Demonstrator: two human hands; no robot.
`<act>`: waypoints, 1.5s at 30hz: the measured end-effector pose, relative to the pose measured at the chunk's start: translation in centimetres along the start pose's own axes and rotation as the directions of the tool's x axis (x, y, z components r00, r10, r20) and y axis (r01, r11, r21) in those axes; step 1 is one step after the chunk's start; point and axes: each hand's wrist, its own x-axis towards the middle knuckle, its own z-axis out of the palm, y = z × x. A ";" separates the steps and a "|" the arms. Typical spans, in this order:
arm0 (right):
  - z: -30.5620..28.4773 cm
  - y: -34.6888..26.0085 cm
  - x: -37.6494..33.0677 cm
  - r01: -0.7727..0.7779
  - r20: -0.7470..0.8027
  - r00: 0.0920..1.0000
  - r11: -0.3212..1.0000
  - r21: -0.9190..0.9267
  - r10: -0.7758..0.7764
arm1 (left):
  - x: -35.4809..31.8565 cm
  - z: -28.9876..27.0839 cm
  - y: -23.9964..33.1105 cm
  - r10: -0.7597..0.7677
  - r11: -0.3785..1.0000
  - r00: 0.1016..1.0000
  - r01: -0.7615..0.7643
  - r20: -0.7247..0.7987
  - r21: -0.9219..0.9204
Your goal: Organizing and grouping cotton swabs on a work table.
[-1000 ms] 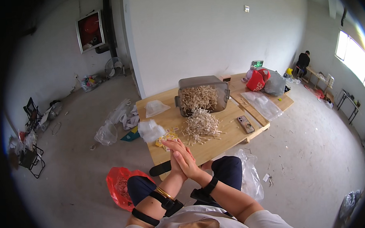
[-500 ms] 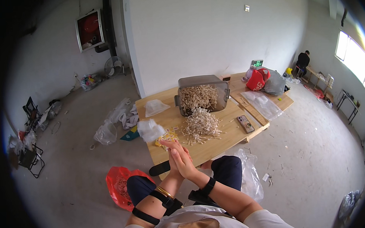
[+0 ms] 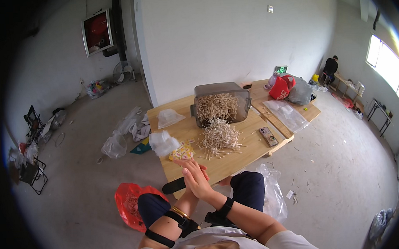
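My right hand [image 3: 196,181] lies palm to palm against my left hand [image 3: 203,169], just above the near edge of the wooden table [image 3: 227,167]. The right hand's fingers are stretched out, pointing up and to the left. Most of the left hand is hidden behind the right, and nothing shows between the palms. Beyond them is a loose heap of cotton swabs [image 3: 219,138], spilling from a grey see-through bin [image 3: 244,106] tipped on its side. Small yellow-and-white paper pieces [image 3: 183,150] lie just past my fingertips. A dark, rounded flat object [image 3: 174,186] sticks out beside my left wrist.
A phone [image 3: 268,136] lies right of the swabs. Clear plastic bags [image 3: 164,142] rest at the table's left side. Red bags [image 3: 281,88] and a grey bag stand at the far right. An open red bag [image 3: 127,206] sits beside my left knee. A person [image 3: 331,66] works far right.
My joined hands have come slightly down and toward me, with the fingers tilted a little lower. The swabs, bin and phone stay where they were.
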 end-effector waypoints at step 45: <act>-2.4 4.7 -2.1 -0.072 -0.084 0.995 0.959 -0.274 0.050 | 0.3 4.2 0.7 -0.307 0.942 0.864 0.218 -0.398 -0.254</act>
